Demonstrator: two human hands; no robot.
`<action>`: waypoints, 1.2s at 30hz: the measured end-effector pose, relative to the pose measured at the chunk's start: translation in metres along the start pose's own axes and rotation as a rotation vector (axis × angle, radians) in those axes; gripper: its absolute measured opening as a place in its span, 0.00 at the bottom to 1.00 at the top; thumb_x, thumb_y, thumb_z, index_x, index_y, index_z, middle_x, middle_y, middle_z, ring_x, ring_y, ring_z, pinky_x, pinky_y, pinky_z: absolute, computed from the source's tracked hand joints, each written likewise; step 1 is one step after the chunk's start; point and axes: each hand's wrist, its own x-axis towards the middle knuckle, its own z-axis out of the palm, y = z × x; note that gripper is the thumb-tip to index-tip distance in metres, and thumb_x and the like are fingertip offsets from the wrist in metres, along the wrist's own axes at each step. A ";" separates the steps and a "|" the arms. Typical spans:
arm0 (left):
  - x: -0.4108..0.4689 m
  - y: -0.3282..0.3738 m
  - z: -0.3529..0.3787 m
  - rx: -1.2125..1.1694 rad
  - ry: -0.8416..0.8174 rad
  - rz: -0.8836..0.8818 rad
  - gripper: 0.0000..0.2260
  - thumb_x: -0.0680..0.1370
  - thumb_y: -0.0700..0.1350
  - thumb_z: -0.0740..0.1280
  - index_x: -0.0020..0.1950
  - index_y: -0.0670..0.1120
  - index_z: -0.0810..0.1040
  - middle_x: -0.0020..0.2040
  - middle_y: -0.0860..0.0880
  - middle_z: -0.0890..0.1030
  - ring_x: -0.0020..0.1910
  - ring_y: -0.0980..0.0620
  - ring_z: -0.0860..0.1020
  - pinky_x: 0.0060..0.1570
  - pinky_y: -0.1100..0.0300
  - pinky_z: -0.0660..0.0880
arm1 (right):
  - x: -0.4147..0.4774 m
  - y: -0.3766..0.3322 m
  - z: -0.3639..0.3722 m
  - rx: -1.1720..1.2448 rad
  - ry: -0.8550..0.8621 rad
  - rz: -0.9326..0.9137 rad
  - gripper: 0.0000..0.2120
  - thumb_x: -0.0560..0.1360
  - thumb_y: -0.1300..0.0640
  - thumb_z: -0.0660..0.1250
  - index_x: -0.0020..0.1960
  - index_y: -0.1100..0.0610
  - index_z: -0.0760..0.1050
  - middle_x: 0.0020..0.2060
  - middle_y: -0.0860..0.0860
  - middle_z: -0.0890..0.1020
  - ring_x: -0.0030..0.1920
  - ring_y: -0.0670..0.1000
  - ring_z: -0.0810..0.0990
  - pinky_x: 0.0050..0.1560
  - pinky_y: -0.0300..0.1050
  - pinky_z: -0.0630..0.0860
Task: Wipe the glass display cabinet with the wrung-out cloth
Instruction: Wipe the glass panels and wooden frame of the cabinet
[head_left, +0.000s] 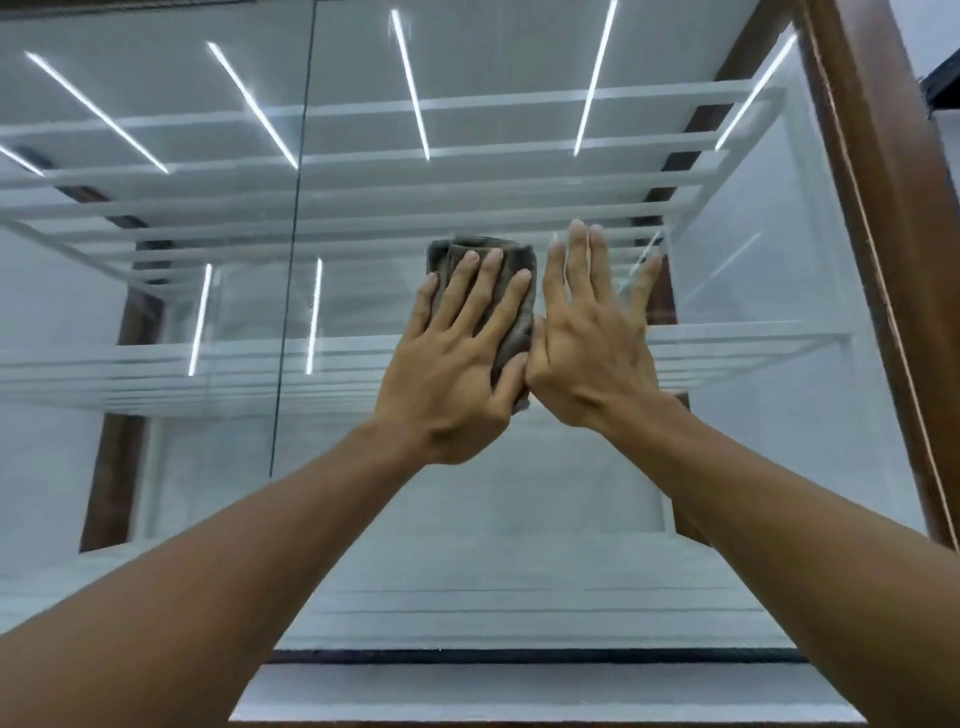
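Step in hand: wiping the front glass pane (467, 530) of the display cabinet, upper-middle area, right of the dark vertical seam (296, 234) between panes. The folded grey-brown cloth (515, 332) lies flat against the glass, pinned under the left hand (457, 364). Its fingers are straight and spread over the cloth, so this is a press rather than a clench, and the thumb lies along the cloth's lower edge. The right hand (592, 353) is flat on bare glass just beside the cloth, fingers extended, holding nothing; its thumb side nearly touches the cloth edge. The brown wooden frame (878, 208) runs down the right side, and glass shelves (208, 364) and bright light strips (410, 83) show through or on the pane. Judgement: wiping is under way, but how much is covered cannot be read, since no streak boundary is visible. To do it well, spread pressure through the whole palm so the cloth does not bunch at its top fold. Work in overlapping straight passes from seam to frame, top down. The bare right palm is likely to leave prints, so pass the cloth over that patch afterwards, or brace on the wood instead. Risk: leaning hard with both hands on one pane loads the glass, so moderate force is advisable. Refold to a fresh face if smears appear against the light strips.
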 end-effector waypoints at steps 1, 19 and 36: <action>-0.009 -0.010 -0.002 0.019 -0.015 0.055 0.31 0.83 0.60 0.47 0.85 0.51 0.49 0.86 0.48 0.46 0.84 0.51 0.41 0.82 0.46 0.41 | 0.002 -0.004 0.000 0.003 0.005 0.012 0.39 0.76 0.45 0.38 0.83 0.62 0.42 0.82 0.61 0.41 0.83 0.59 0.38 0.75 0.77 0.39; -0.062 -0.115 -0.028 -0.066 0.081 -0.384 0.32 0.82 0.61 0.47 0.85 0.54 0.43 0.85 0.52 0.40 0.83 0.57 0.36 0.80 0.55 0.33 | 0.004 -0.092 0.028 0.001 0.020 -0.202 0.34 0.82 0.46 0.43 0.83 0.59 0.43 0.83 0.57 0.42 0.83 0.56 0.39 0.75 0.77 0.40; -0.040 -0.002 0.004 -0.049 0.034 -0.290 0.34 0.82 0.60 0.46 0.85 0.50 0.41 0.85 0.46 0.38 0.83 0.49 0.35 0.80 0.47 0.32 | -0.041 -0.009 0.019 0.038 0.077 -0.219 0.30 0.83 0.46 0.45 0.84 0.49 0.48 0.83 0.56 0.47 0.83 0.56 0.43 0.81 0.64 0.40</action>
